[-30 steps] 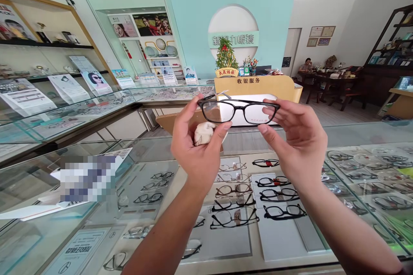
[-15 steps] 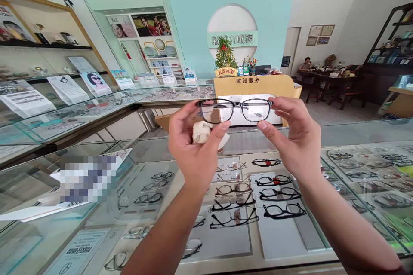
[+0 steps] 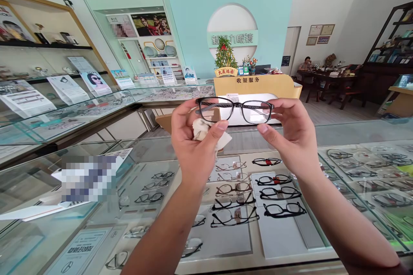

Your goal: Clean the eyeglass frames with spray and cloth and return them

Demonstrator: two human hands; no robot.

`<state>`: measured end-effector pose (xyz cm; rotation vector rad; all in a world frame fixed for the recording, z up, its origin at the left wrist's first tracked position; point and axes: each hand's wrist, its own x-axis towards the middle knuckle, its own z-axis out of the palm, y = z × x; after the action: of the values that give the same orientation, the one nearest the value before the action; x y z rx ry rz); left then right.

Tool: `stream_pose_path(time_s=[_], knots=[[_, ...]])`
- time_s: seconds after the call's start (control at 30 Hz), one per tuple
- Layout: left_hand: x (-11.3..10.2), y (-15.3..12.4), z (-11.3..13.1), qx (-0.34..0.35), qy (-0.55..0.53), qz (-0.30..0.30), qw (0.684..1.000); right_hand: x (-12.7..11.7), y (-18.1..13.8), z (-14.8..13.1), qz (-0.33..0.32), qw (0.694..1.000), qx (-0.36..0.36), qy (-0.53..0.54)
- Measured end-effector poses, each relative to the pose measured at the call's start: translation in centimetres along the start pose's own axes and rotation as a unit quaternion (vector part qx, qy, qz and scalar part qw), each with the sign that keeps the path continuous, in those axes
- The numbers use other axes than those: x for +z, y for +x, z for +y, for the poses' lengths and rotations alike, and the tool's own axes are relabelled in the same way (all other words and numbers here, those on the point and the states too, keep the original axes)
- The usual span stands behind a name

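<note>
A pair of black-framed eyeglasses is held up level above the glass display counter, clear lenses facing me and temples folded behind them. My left hand grips the left end of the frame between fingers and thumb. Bunched in that same palm is a cream cleaning cloth, one corner hanging below the thumb. At the right end of the frame, my right hand pinches the rim, its thumb by the lower edge of the lens.
Below my hands, a glass display case holds several rows of eyeglasses. A printed card lies on the glass at left. Beyond stands a wooden cashier counter with a plant. A person sits at a far table.
The eyeglasses have tilted slightly, so the folded temples and a small white tag now show behind the lenses. Both hands have shifted a little inward, still holding the frame.
</note>
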<state>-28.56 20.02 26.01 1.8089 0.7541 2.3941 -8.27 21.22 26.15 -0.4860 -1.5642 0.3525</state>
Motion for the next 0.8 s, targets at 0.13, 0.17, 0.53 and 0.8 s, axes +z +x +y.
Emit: stream_pose_path(time_s=[0.13,0.17,0.53,0.8], knots=[[-0.1,0.0,0.0,-0.017,0.001,-0.004,1.0,-0.6,0.9,0.1,-0.061,0.992,-0.034,0.101],[-0.1,0.0,0.1,-0.029,0.002,-0.009,1.0,-0.8,1.2,0.2,-0.082,0.989,-0.035,0.116],[0.6,-0.7,1.6,-0.101,-0.05,-0.056,0.992,0.8,0.3,1.7,-0.046,0.995,0.0,0.083],[1.4,-1.2,1.3,-0.09,-0.107,-0.065,0.988,1.4,0.0,0.4,0.012,0.999,0.031,0.031]])
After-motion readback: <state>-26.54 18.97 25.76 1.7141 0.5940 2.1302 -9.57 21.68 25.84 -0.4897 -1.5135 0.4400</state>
